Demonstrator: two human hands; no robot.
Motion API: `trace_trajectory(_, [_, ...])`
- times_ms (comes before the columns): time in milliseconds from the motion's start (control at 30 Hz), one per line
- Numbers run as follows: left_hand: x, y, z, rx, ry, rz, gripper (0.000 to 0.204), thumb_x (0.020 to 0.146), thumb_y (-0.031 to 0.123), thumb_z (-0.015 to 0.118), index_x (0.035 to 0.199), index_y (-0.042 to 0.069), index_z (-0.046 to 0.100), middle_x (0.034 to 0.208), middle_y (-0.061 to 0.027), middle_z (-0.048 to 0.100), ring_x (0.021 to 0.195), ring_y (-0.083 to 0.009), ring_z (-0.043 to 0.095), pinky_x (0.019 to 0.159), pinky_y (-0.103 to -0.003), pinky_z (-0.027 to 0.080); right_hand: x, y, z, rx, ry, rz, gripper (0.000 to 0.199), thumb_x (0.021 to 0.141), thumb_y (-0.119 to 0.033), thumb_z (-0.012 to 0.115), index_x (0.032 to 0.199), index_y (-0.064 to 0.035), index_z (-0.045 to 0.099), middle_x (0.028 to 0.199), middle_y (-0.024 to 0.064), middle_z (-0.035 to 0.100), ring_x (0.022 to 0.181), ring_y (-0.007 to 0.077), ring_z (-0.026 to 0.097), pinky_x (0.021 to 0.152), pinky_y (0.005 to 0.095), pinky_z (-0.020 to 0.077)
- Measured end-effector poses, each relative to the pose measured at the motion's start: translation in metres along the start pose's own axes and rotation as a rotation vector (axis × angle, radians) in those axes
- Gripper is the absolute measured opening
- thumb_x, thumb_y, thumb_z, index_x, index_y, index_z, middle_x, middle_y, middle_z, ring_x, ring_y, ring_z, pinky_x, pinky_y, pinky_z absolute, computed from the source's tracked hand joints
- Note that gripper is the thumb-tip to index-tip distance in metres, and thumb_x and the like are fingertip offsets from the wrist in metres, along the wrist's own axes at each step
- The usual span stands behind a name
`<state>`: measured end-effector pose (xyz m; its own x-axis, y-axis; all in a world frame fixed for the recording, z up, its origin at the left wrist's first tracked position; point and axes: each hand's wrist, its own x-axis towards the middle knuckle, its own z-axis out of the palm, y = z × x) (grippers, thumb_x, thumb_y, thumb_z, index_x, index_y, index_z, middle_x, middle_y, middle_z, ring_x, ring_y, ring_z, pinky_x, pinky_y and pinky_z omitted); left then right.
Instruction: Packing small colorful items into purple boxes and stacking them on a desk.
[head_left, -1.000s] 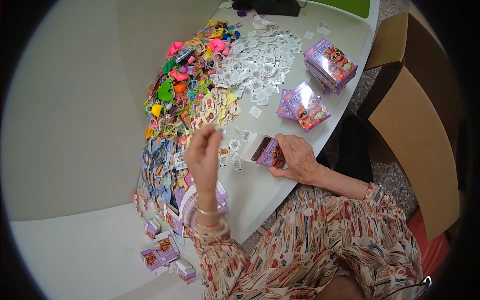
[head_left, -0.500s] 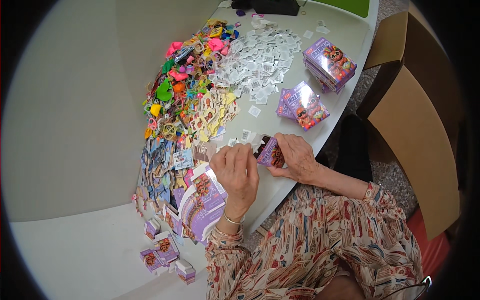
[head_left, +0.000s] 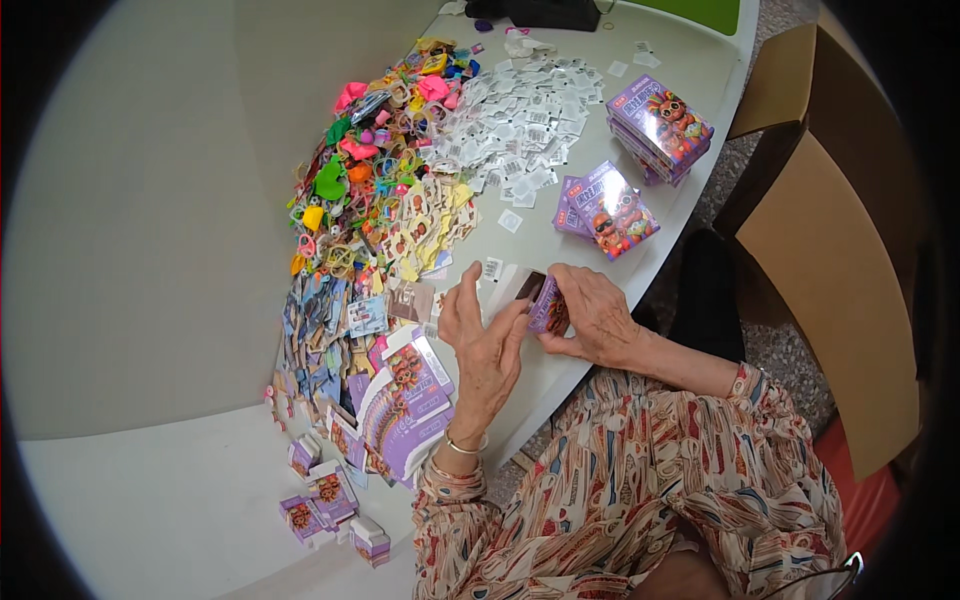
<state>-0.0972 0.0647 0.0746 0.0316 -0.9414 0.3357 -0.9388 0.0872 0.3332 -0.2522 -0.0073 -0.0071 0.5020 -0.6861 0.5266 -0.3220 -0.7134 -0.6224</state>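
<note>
My right hand grips a small purple printed box, whose left end stands open with a dark inside flap showing. My left hand is beside that end, its fingers apart and holding nothing I can see; a fingertip is close to or touching the flap. Under and left of this hand lie a fan of flat purple cartons and a blue-white packet. Just beyond the box is a small white sachet.
Piles of coloured trinkets, white sachets, yellow cut-outs and bluish cards cover the left side. Purple boxes are stacked at the far right, with others nearer. A cardboard carton stands beyond the table edge.
My left hand has drawn back slightly from the box and its fingers have spread from a pinch. The box stays in my right hand, its dark flap now more visible.
</note>
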Motion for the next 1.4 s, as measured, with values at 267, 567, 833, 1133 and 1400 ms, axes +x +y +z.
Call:
trace_trajectory(267, [-0.011, 0.000, -0.002, -0.300, -0.079, -0.167, 0.034, 0.090, 0.008, 0.062, 0.124, 0.005, 0.060, 0.133, -0.0201, 0.049, 0.099, -0.0265, 0.059, 0.088, -0.036, 0.047, 0.010, -0.005, -0.007, -0.023, -0.191, 0.007, 0.087, 0.067, -0.029, 0.078, 0.136, -0.0051, 0.033, 0.101, 0.0169, 0.051, 0.082, 0.0330, 0.059, 0.066, 0.0414, 0.0501])
trace_trajectory(567, [-0.042, 0.002, 0.032, -0.820, 0.254, -0.455, 0.045, 0.090, 0.000, 0.062, 0.133, 0.003, 0.049, 0.115, -0.0107, 0.059, 0.101, -0.0167, 0.061, 0.087, -0.030, 0.051, 0.011, -0.001, -0.005, -0.037, -0.148, -0.038, 0.084, 0.068, -0.035, 0.076, 0.136, -0.0078, 0.036, 0.092, 0.0134, 0.050, 0.070, 0.0292, 0.060, 0.057, 0.0398, 0.0504])
trace_trajectory(833, [-0.039, 0.004, 0.045, -0.643, 0.218, -0.424, 0.036, 0.087, 0.002, 0.066, 0.122, -0.001, 0.059, 0.118, -0.0137, 0.060, 0.100, -0.0214, 0.061, 0.084, -0.028, 0.050, 0.011, -0.003, -0.002, -0.049, -0.117, -0.020, 0.079, 0.068, -0.035, 0.073, 0.132, -0.0055, 0.038, 0.090, 0.0133, 0.050, 0.070, 0.0285, 0.060, 0.055, 0.0381, 0.0500])
trace_trajectory(1133, [-0.023, 0.009, 0.041, -0.205, 0.285, -0.055, 0.031, 0.088, 0.000, 0.063, 0.119, 0.000, 0.062, 0.119, -0.0175, 0.060, 0.098, -0.0280, 0.062, 0.083, -0.033, 0.051, 0.013, -0.002, -0.004, -0.062, -0.110, -0.064, 0.080, 0.067, -0.033, 0.072, 0.133, -0.0032, 0.038, 0.089, 0.0135, 0.050, 0.073, 0.0284, 0.058, 0.058, 0.0386, 0.0491])
trace_trajectory(1400, [-0.020, 0.005, 0.022, -0.250, 0.176, 0.018, 0.022, 0.088, 0.000, 0.063, 0.110, -0.001, 0.063, 0.114, -0.0161, 0.064, 0.098, -0.0256, 0.063, 0.085, -0.033, 0.050, 0.013, 0.005, -0.001, 0.036, -0.112, -0.010, 0.090, 0.063, -0.035, 0.075, 0.132, 0.0047, 0.035, 0.088, 0.0164, 0.053, 0.079, 0.0313, 0.057, 0.070, 0.0400, 0.0484])
